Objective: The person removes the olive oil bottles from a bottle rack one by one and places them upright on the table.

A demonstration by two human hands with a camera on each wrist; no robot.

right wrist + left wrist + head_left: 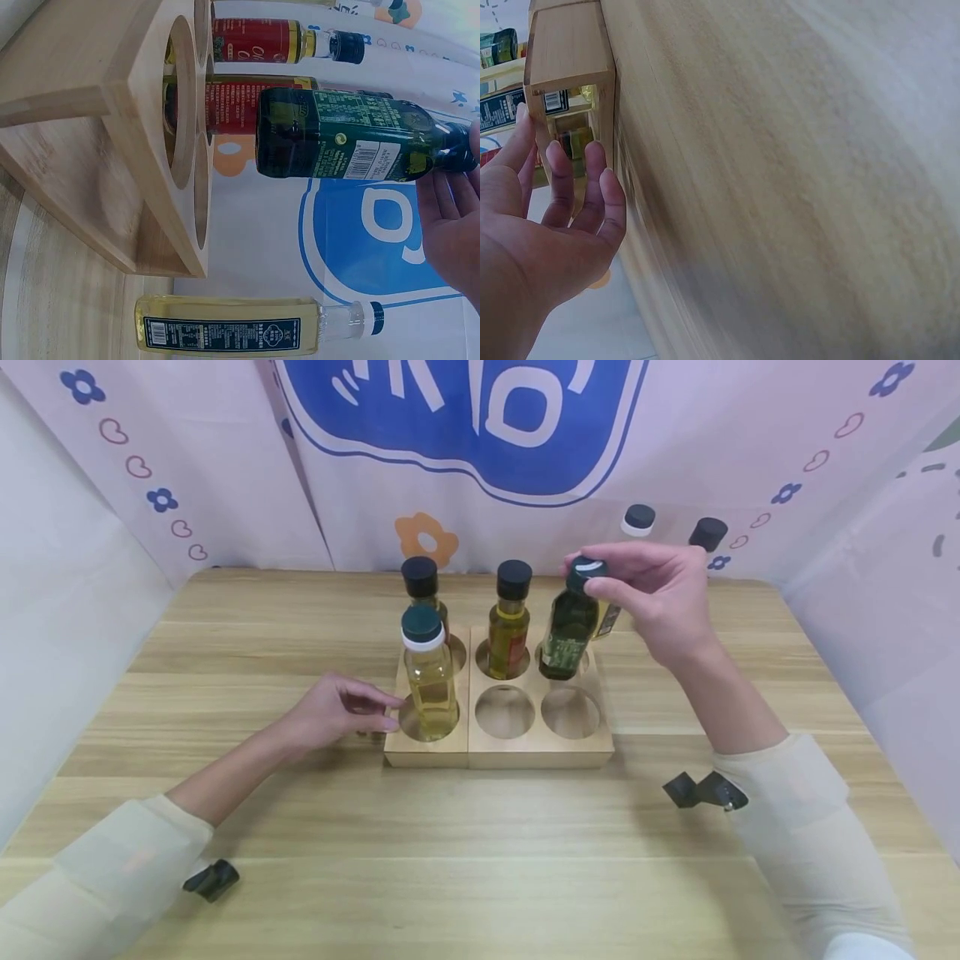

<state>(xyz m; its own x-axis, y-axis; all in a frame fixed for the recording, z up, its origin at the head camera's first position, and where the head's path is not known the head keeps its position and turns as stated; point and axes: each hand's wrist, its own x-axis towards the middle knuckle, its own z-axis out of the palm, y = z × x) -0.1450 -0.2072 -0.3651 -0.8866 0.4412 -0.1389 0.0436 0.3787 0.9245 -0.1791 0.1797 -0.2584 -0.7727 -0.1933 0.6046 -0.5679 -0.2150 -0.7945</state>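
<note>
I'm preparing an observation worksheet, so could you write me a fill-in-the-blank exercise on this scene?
The person's ____ hand holds the dark green glass bottle.
Seen from the person, the clear bottle of pale yellow liquid stands at the ____ end of the front row of the pale wooden rack.
In that row, ____ holes are empty.
The red-labelled glass bottle in the middle of the back row has a ____ cap.

Missing words: right; left; two; black.

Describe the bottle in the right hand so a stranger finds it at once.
On the table stands a wooden bottle rack. Over its right side, the right hand holds the bottle by its top. Dark green, it differs from the yellowish oil bottles nearby.
</note>
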